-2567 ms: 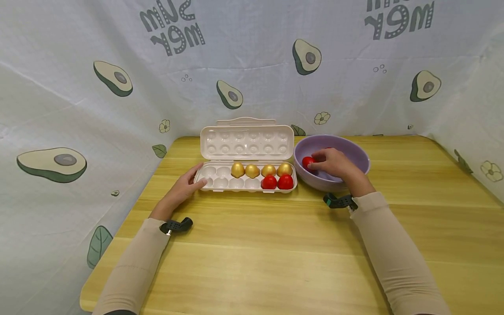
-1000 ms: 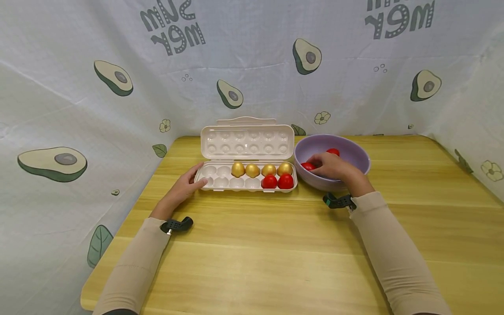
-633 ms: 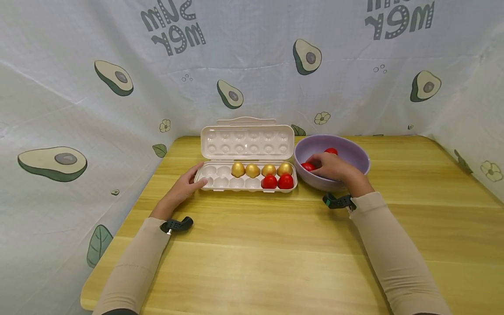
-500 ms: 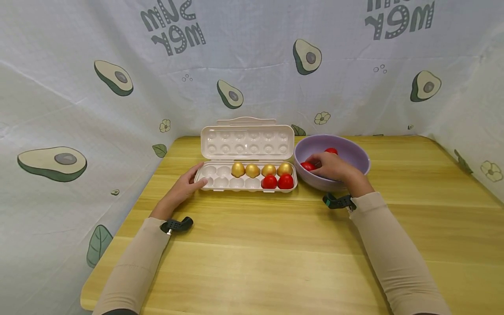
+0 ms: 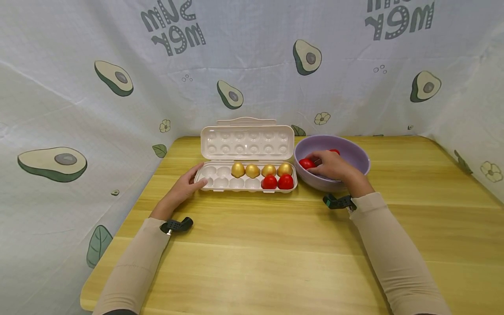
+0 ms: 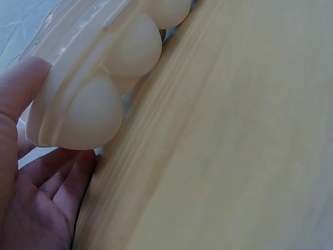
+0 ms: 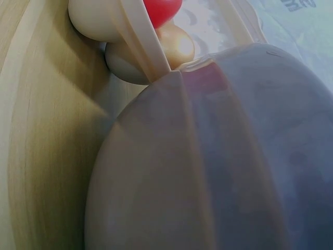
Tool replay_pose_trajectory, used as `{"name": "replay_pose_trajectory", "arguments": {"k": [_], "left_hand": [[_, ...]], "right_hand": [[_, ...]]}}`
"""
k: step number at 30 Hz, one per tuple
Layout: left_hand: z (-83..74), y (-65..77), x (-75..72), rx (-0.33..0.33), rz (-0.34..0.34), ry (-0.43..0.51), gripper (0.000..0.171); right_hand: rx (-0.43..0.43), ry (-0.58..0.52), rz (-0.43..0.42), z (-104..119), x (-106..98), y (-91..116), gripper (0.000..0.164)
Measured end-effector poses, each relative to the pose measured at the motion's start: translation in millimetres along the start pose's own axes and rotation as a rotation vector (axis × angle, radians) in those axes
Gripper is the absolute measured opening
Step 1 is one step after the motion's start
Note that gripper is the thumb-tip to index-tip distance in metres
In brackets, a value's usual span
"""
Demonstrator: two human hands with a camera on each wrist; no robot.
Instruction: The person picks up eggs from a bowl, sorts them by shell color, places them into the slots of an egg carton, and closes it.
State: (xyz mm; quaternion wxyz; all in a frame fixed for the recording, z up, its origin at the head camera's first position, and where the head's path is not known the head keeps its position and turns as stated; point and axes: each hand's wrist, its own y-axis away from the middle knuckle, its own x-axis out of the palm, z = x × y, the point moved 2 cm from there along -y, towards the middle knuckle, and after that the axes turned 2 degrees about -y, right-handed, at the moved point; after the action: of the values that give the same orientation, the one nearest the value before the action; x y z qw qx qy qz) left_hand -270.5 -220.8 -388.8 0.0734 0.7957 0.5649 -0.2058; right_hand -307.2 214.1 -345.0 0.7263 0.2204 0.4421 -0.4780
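Observation:
At the left end of a cream egg box (image 5: 236,186), my left hand (image 5: 182,187) grips the rim, thumb on top and fingers along the outer end. In the left wrist view the thumb (image 6: 23,83) presses the box's edge. Golden eggs (image 5: 238,169) fill the right part of the back row; two red eggs (image 5: 269,182) sit at the right of the front row. My right hand (image 5: 330,165) reaches into a purple bowl (image 5: 356,153) and holds a red egg (image 5: 306,163) near its left wall. Behind that hand, another red egg (image 5: 334,151) is partly hidden.
The egg box lid (image 5: 247,142) stands raised at the back. The bowl touches or nearly touches the box's right end. Both stand on a wooden table (image 5: 252,253) in front of a curtain (image 5: 260,57) with avocado prints.
The right hand lowered with its red egg in the bowl, then rose slightly in the last half second. The other red egg there shifted a little. The left hand and box have stayed put.

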Motion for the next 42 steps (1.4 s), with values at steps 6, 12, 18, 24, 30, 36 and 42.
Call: {"name": "replay_pose_trajectory", "arguments": {"k": [6,12,18,24,30,36,42], "left_hand": [[24.7,-7.5,-2.8,0.002,-0.021,-0.015,0.068],[24.1,-7.3,-3.7,-0.012,-0.023,-0.02,0.068],[9.7,-2.6,-2.1,-0.019,-0.003,0.009,0.066],[-4.4,2.7,0.4,-0.025,0.002,-0.003,0.065],[-4.6,2.5,0.9,-0.018,0.004,-0.003,0.065],[-3.1,1.6,0.7,-0.015,0.001,-0.001,0.065],[-2.4,1.5,0.3,-0.017,0.004,0.006,0.065]], "right_hand": [[-0.006,-0.014,-0.03,1.2,-1.3,0.6,0.026],[0.013,-0.024,-0.053,3.2,-3.1,0.8,0.028],[0.026,-0.024,-0.053,2.6,-3.2,0.8,0.029],[0.033,-0.044,-0.071,0.0,-2.9,0.3,0.031],[0.045,-0.056,-0.078,-0.8,-3.3,-0.5,0.033],[0.06,-0.09,-0.083,-0.5,-3.4,-0.9,0.036],[0.057,-0.124,-0.092,0.4,-3.8,-1.4,0.039]]}}
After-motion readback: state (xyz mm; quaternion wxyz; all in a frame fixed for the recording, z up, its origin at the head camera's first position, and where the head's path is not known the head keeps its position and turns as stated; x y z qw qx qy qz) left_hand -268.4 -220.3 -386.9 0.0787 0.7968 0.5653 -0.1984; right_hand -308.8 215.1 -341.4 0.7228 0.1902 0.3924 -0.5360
